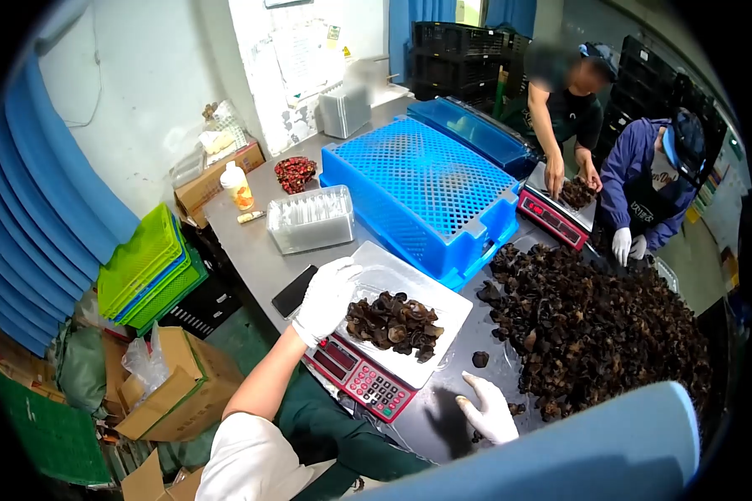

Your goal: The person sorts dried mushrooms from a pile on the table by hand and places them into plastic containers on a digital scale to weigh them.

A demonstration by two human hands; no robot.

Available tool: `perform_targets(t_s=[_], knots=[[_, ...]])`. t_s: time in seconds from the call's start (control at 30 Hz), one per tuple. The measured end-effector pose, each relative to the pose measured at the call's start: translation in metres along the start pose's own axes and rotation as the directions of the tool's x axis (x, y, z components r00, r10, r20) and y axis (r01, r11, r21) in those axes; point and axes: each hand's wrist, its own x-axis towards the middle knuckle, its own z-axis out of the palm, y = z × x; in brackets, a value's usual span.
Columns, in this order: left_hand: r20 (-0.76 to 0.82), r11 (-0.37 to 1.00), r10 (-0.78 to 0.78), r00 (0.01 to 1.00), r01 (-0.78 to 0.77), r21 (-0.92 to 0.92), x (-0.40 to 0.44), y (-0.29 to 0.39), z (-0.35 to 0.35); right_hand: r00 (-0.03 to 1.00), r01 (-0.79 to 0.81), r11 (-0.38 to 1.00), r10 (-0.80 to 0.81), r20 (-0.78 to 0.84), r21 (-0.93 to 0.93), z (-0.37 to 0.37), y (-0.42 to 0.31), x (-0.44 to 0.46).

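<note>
My left hand (327, 301), in a white glove, grips the left edge of a clear plastic tray (369, 282). A heap of dark wood ear mushrooms (394, 324) lies in that tray. Under it is the white plate of a red digital scale (366, 377). My right hand (491, 411), also gloved, is over the metal table (430, 409) with thumb and fingers apart, holding nothing visible. One loose wood ear mushroom (480, 359) lies just beyond it. To its right spreads a large pile of wood ear mushrooms (602, 326).
An upturned blue crate (426, 179) stands behind my scale. Stacked clear trays (311, 220), a phone (294, 290), a bottle (237, 185) and red dried items (295, 174) lie to the left. Two co-workers work across the table, near another scale (553, 219). A blue surface (576, 447) crosses the foreground.
</note>
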Motion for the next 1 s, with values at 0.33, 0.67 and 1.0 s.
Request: perform_targets(t_s=[0.33,0.67,1.0], knots=[[0.084,1.000,0.008,0.996,-0.010,0.018,-0.016,-0.002,0.015,0.976,-0.193,0.978,0.183,-0.122,-0.079,0.025,0.036,0.005],[0.175,0.991,0.137,0.975,-0.134,-0.032,-0.026,0.014,0.045,0.813,-0.214,0.964,0.265,-0.519,0.156,0.103,0.151,0.046],[0.408,0.963,0.183,0.894,-0.247,0.107,-0.036,0.025,0.077,0.955,0.134,0.914,-0.222,-0.196,-0.384,0.078,-0.002,0.104]])
